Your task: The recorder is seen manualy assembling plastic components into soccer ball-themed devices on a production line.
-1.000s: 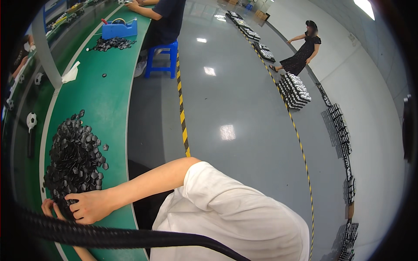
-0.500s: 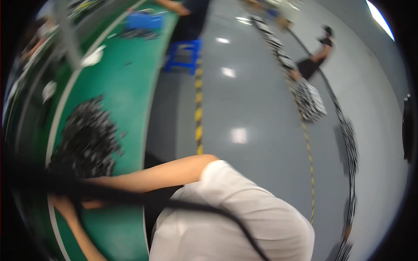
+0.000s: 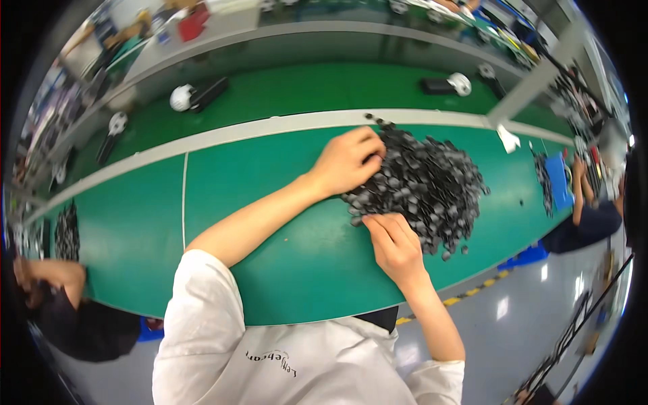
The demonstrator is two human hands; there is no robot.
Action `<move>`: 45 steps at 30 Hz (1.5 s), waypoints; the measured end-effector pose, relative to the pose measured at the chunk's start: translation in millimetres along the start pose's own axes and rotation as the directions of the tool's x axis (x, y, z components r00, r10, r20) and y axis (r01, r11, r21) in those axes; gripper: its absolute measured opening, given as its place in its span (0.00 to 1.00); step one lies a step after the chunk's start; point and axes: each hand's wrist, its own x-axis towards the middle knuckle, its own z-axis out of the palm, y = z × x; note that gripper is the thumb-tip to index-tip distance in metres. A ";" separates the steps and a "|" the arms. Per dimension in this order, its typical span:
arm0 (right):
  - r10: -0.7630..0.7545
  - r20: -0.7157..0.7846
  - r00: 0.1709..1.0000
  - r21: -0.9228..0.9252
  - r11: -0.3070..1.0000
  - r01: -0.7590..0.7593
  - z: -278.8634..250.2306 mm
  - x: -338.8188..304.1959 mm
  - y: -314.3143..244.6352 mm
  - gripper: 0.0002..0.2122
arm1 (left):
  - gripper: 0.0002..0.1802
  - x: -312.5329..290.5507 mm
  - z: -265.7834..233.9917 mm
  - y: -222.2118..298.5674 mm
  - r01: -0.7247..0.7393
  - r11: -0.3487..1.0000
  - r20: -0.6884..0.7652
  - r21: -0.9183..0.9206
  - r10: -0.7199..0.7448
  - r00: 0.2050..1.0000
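Note:
A heap of small dark grey and black pieces (image 3: pixel 432 189) lies on the green table (image 3: pixel 270 270), right of centre. Most look like rounded chips; their exact kind is too small to tell. My left hand (image 3: pixel 347 162) rests at the heap's left edge with fingers curled into the pieces, so the fingertips are partly hidden. At the near left edge of the heap is my right hand (image 3: pixel 395 246), its fingers drawn together in a pinch. Anything held between either hand's fingertips cannot be made out.
A white-grey rail (image 3: pixel 250 131) runs along the table's far side, joined by a slanted post (image 3: pixel 540 74). Co-workers sit at left (image 3: pixel 81 324) and right (image 3: pixel 587 219), by smaller dark piles. A blue bin (image 3: pixel 558 181) stands near the right one.
The view has swung from the aisle on the right to face the table. Both hands remain by the heap, now seen clearly at its left side.

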 end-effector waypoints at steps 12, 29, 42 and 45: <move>0.067 0.004 0.998 0.032 0.997 -0.067 -1.9 -5.8 8.6 0.14 | 0.20 25.0 -199.7 -123.6 0.414 0.559 -0.491 0.719 -0.014 0.871; -0.091 0.124 0.988 0.125 0.989 0.075 2.8 -1.5 3.5 0.08 | 0.17 -66.6 -235.1 -107.5 0.324 0.784 -0.119 0.529 -0.309 0.944; 0.080 0.029 0.996 0.105 0.991 -0.083 -13.2 4.2 3.9 0.09 | 0.23 -42.7 -184.0 -96.8 0.333 0.677 -0.133 0.656 -0.330 0.935; 0.156 -0.036 0.987 0.070 0.986 -0.153 -32.1 4.7 21.8 0.09 | 0.21 -50.1 -180.3 -100.0 0.281 0.626 -0.173 0.727 -0.230 0.958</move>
